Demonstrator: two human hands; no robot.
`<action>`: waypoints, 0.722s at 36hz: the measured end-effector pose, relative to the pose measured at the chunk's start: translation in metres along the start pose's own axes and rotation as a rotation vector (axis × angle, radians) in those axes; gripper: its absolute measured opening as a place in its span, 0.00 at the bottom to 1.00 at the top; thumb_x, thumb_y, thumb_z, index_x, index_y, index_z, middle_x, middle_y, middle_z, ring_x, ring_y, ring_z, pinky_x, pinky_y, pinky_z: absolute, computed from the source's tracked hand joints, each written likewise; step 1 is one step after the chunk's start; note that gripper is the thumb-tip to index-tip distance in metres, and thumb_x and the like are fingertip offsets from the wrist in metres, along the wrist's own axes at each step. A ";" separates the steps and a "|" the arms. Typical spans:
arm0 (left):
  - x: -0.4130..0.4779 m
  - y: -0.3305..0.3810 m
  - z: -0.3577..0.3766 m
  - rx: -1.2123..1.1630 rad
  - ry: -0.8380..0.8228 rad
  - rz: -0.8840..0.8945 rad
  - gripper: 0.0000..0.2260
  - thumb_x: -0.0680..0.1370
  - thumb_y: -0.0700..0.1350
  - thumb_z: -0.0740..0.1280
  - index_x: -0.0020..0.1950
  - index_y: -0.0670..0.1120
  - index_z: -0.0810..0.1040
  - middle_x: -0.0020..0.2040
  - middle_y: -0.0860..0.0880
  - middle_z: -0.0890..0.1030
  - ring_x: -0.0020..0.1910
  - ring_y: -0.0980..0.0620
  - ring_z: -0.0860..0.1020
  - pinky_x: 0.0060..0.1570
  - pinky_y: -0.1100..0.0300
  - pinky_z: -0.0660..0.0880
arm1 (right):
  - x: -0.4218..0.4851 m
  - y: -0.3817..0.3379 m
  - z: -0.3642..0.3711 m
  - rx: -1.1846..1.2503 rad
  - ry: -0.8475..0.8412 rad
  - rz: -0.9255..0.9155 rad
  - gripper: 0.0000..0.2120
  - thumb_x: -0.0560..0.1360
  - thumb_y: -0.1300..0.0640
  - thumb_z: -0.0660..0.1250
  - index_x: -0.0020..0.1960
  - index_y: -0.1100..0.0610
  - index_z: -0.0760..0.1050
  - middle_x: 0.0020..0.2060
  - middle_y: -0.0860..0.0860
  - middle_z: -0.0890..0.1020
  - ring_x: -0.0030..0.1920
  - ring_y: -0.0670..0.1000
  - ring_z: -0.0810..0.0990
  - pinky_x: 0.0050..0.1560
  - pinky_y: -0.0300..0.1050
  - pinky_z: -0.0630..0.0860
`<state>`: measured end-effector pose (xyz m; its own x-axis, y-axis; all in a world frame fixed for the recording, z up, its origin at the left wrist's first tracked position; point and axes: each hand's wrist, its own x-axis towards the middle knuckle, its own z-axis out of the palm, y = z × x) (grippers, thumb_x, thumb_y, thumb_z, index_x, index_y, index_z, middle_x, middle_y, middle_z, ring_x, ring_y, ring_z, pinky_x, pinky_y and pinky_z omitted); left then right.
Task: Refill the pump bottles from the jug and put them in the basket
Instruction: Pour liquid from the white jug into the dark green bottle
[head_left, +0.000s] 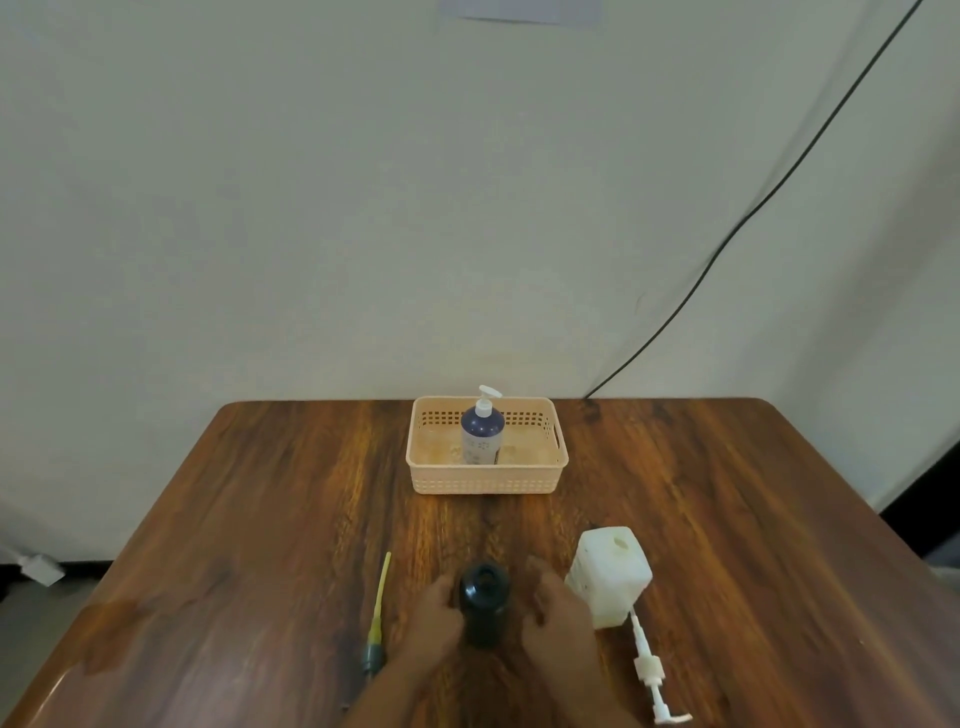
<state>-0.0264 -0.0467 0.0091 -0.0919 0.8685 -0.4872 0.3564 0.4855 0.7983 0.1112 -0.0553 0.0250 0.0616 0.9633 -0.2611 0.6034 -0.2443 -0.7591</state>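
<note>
In the head view we see the dark, round-shouldered plastic bottle (484, 605) standing upright at lower centre of the frame, its mouth open and facing up, with our left hand (434, 623) and right hand (558, 621) cupped on either side of it; both touch or nearly touch its sides, though whether either truly grips it we cannot tell. The white translucent plastic jug (609, 577) stands just right of the right hand, so we judge that hand the nearer for lifting it. A white pump head with its tube (649, 670) lies lower right; a yellow-tubed pump (378, 616) lies left. The peach slotted basket (488, 483), above centre, already holds a blue pump bottle (482, 434).
</note>
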 end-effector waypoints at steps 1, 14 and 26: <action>0.000 -0.001 -0.002 0.012 0.001 0.003 0.16 0.77 0.34 0.60 0.61 0.47 0.74 0.62 0.50 0.76 0.56 0.56 0.72 0.61 0.60 0.69 | -0.007 0.003 -0.007 0.007 0.114 -0.076 0.22 0.74 0.58 0.66 0.64 0.43 0.69 0.64 0.47 0.75 0.66 0.50 0.72 0.67 0.46 0.68; -0.015 0.013 0.002 0.159 0.029 0.087 0.39 0.70 0.35 0.72 0.76 0.47 0.55 0.73 0.49 0.66 0.73 0.49 0.64 0.71 0.55 0.62 | 0.015 0.073 -0.051 0.176 0.407 0.045 0.57 0.55 0.48 0.81 0.74 0.54 0.52 0.72 0.55 0.62 0.71 0.58 0.63 0.65 0.58 0.69; -0.017 0.016 0.006 0.183 0.105 0.106 0.36 0.70 0.47 0.74 0.74 0.48 0.61 0.71 0.51 0.70 0.70 0.50 0.67 0.69 0.57 0.63 | 0.036 0.070 -0.029 0.239 0.529 0.161 0.43 0.54 0.50 0.82 0.62 0.60 0.65 0.56 0.58 0.76 0.56 0.60 0.76 0.50 0.52 0.76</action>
<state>-0.0133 -0.0542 0.0274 -0.1378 0.9239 -0.3570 0.5312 0.3731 0.7607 0.1787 -0.0343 -0.0209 0.5616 0.8215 -0.0987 0.3621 -0.3513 -0.8634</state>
